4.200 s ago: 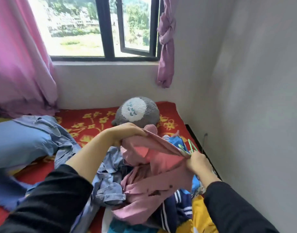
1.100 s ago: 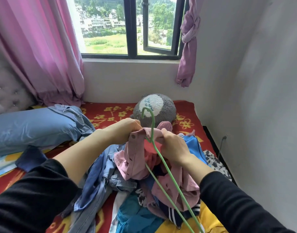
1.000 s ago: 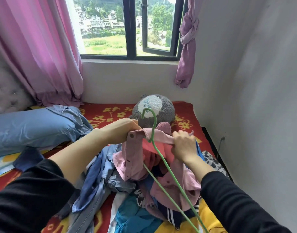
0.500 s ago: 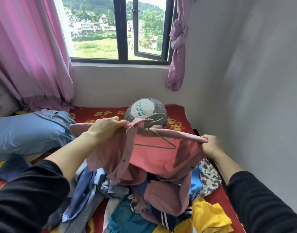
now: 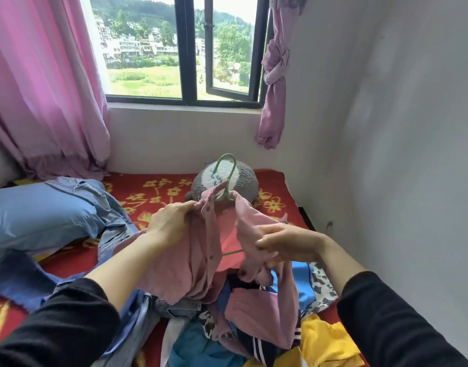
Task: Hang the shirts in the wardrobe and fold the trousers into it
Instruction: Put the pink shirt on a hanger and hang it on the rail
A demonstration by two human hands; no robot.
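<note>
Sleeves: Two black sleeves [image 5: 55,329] come in from the bottom, one on each side.
Clothes pile: A heap of clothes [image 5: 201,340] lies at the near edge of the bed, between the two arms. A yellow top [image 5: 325,343] lies on its right side, next to a dark blue piece with white stripes [image 5: 254,343].
Pink shirt: The pink shirt [image 5: 180,263] is held up over the heap, in the middle of the bed. Its front is open and its bottom hangs down onto the heap.
Left hand: The left hand [image 5: 169,223] is at the shirt's left front edge, close to the collar. Its fingers are curled and pinch the cloth by the top button.
Right hand: The right hand [image 5: 288,245] is on the shirt's right flap, lower than the left hand. Its fingers lie close together, point left and close on the cloth. It is a bit blurry, so each fingertip cannot be told.
Green hanger: The green hanger [image 5: 232,178] is inside the shirt. Its hook sticks up out of the collar, past both hands, and no finger touches the hook. A bit of its bar shows in the open front, near the right fingertips.
Blue pillow: The blue pillow [image 5: 34,215] lies at the left edge of the bed, with light blue denim cloth [image 5: 106,205] over its right end.
Bed cover: The bed cover [image 5: 153,186] is red with yellow flowers.
Soft toy: A grey and white soft toy [image 5: 243,178] sits at the far edge of the bed, right behind the hook.
Window: The window [image 5: 185,49] has a black frame, a pink curtain [image 5: 42,88] on its left and a knotted curtain [image 5: 275,75] on its right.
Wall: A white wall [image 5: 399,128] runs along the right edge of the bed.
</note>
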